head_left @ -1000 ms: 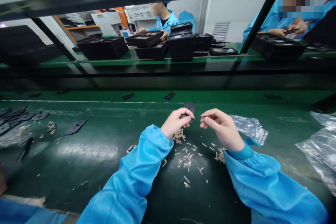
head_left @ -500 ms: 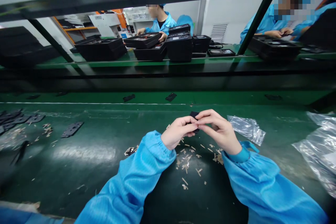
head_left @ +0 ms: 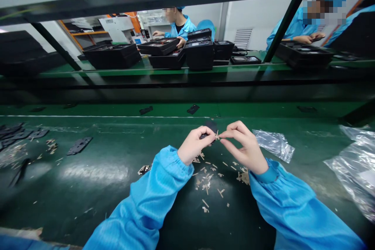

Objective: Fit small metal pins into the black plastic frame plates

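Note:
My left hand (head_left: 195, 143) is closed on a flat black plastic part (head_left: 211, 125), held a little above the green table. Facing it, my right hand (head_left: 243, 146) pinches a small beige strip (head_left: 217, 136) between thumb and forefinger, at the black part's right edge. Whether the strip still touches the part I cannot tell. Beneath both hands lie many loose beige scraps (head_left: 207, 179), with a denser heap (head_left: 243, 175) by my right wrist. A small dark-and-light piece (head_left: 144, 169) rests beside my left sleeve.
A similar black part (head_left: 79, 145) lies at left, near a pile of more parts (head_left: 13, 134). Clear plastic bags (head_left: 274, 144) lie at right. Several black pieces sit along the back strip. Behind a raised shelf with black trays (head_left: 199, 52), co-workers in blue handle items.
My hands have drawn slightly apart, and a beige strip now shows between my right fingertips. More of the black part is visible in my left hand. A co-worker's hand behind has lifted off a tray.

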Available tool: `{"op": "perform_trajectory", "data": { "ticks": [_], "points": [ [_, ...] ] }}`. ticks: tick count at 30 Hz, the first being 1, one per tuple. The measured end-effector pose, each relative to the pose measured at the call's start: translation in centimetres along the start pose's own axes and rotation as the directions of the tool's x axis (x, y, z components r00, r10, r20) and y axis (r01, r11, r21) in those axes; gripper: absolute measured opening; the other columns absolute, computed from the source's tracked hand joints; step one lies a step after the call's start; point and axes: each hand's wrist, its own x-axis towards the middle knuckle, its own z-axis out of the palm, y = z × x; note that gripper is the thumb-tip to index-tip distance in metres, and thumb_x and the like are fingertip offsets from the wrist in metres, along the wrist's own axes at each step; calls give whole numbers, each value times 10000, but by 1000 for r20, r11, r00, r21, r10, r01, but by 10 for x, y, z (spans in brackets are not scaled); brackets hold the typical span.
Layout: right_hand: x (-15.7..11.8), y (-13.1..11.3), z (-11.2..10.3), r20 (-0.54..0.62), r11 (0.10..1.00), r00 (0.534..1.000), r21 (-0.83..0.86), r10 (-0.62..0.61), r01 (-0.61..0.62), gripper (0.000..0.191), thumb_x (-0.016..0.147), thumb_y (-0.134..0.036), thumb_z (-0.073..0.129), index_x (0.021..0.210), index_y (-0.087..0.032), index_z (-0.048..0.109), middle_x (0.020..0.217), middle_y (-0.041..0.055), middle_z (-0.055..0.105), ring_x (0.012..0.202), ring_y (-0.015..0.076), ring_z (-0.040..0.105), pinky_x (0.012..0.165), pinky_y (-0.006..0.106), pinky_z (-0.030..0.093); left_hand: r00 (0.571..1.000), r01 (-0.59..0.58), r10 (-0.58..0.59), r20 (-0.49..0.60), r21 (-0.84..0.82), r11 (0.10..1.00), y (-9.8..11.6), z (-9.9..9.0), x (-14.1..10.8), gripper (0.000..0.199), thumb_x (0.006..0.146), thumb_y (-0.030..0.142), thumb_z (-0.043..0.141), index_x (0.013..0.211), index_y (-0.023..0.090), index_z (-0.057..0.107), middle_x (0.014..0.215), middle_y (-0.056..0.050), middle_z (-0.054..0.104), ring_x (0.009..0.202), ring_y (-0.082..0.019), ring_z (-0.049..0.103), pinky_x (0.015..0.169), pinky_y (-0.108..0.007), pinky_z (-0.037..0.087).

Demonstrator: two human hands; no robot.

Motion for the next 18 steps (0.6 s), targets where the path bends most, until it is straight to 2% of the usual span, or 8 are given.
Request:
{"op": "perform_trajectory", "data": {
  "ticks": [4,8,14,18],
  "points": [
    [-1,-5,6,-18,992,999,-124,26,-28,107,842,-220,499,832,-189,602,792,51,510,781,176,526,682,322,459,983,-140,164,-81,246,959,-1,3,-1,109,753,228,543,670,159,559,732,10,504,695,-108,479,677,-241,379],
    [-3,-8,12,-13,977,1000,-214,15,-17,125,847,-202,474,818,-170,592,798,69,531,774,177,528,687,311,457,961,-182,252,-115,423,887,0,5,-4,72,744,174,532,679,172,562,748,9,503,720,-121,494,696,-250,385],
    [-4,-9,15,-2,978,998,-198,61,-60,155,841,-172,440,800,-182,588,800,63,543,770,166,533,682,292,456,936,-216,336,-103,584,782,0,8,-6,80,743,156,515,675,185,547,736,3,489,704,-129,498,672,-258,388],
    [-2,-10,10,-56,979,994,-173,96,-105,146,810,-156,443,729,-185,561,757,49,527,734,163,526,660,290,446,929,-247,362,-72,609,754,1,7,-7,93,739,142,501,668,191,536,737,0,486,699,-129,489,664,-251,392]
  ]
}}
